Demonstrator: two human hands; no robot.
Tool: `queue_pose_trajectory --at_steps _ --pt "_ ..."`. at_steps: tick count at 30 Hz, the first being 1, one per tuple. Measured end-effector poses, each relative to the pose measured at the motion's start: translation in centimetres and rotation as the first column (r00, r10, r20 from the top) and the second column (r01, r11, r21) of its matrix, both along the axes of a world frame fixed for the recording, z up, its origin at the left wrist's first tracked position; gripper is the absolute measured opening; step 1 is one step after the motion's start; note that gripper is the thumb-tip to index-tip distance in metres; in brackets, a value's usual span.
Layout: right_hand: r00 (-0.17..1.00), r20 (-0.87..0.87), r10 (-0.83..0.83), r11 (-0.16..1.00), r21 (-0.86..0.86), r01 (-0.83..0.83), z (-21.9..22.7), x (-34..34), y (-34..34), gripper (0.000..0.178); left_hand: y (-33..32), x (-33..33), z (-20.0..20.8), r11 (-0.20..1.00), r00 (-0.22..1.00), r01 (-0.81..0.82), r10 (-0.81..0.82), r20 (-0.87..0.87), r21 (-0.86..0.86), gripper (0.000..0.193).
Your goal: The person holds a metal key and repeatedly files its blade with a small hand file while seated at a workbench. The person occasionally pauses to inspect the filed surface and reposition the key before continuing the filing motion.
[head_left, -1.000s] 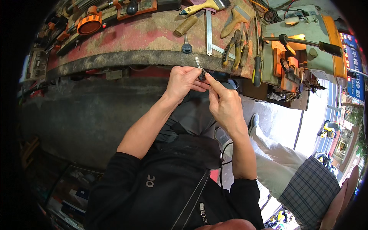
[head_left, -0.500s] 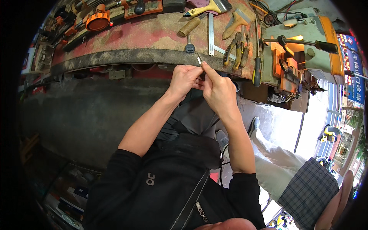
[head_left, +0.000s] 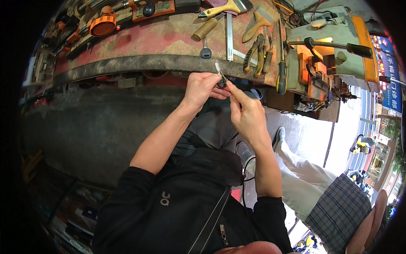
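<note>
In front of the bench edge, my left hand [head_left: 199,90] is closed on a key [head_left: 218,69], whose silver blade points up and away from me. The key's dark head shows partly between the fingers. Close beside it, my right hand [head_left: 249,114] pinches a thin metal piece that lies along the key; its kind is too small to make out. Another key [head_left: 206,52] with a dark round head lies on the bench just beyond my hands.
The worn red workbench [head_left: 139,48] carries a wooden-handled brush [head_left: 258,25], a yellow-handled brush [head_left: 224,8], a metal caliper-like tool [head_left: 229,36], pliers [head_left: 253,53] and a screwdriver [head_left: 281,76]. Orange-and-grey machine [head_left: 359,55] stands right. Another person's legs [head_left: 296,178] are at right.
My right hand has shifted slightly right and down, its thumb and finger drawing back from the left fingers. More of the key's blade and head now shows. The bench appears slightly shifted left.
</note>
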State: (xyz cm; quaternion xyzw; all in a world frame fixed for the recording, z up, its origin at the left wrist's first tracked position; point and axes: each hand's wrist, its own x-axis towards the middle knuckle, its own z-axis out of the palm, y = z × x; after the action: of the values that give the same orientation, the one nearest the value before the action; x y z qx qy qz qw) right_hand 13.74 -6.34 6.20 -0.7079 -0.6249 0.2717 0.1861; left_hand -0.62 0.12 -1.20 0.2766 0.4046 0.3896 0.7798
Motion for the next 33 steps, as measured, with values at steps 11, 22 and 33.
queue_pose_trajectory --at_steps 11,22,33 --pt "0.996 -0.063 0.068 0.973 0.224 -0.052 -1.2 -0.4 0.4 0.037 -0.2 0.1 -0.1 0.999 0.998 -0.046 0.046 0.034 -0.002 0.028" --pt "0.991 -0.052 0.126 0.923 0.371 -0.099 -1.8 -0.8 2.9 0.035 0.0 0.0 0.1 0.997 0.998 -0.023 0.027 -0.054 0.076 0.027" --pt "0.771 -0.628 -0.106 0.993 -0.109 0.048 -2.0 1.3 1.4 0.023 -3.9 -1.6 3.8 0.903 0.938 0.286 -0.196 -0.288 0.319 0.019"
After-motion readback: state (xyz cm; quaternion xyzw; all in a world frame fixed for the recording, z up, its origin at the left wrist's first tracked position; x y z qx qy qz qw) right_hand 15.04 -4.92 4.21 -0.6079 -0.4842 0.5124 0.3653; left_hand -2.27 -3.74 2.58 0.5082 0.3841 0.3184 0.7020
